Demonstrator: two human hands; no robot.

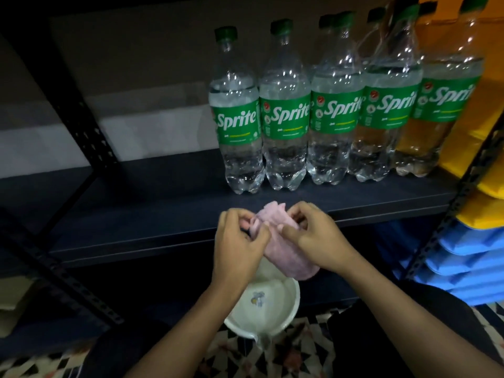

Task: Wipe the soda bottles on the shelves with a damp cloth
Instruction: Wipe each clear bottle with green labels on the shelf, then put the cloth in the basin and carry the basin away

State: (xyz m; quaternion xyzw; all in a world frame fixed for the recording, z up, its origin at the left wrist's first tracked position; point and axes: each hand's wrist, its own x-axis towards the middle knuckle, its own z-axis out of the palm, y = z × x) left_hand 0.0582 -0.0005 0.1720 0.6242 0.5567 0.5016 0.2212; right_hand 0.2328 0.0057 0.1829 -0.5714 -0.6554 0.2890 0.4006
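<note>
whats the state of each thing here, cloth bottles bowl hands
pink cloth: bunched, held by both hands
clear plastic Sprite bottles: upright, capped, lined up on the dark shelf
white round bowl: upright, below the cloth
left hand: fingers pinch the cloth
right hand: fingers pinch the cloth

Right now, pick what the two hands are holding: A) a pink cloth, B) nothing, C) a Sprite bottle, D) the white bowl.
A: the left hand and the right hand both grip the pink cloth; the white bowl sits below them, untouched.
</note>
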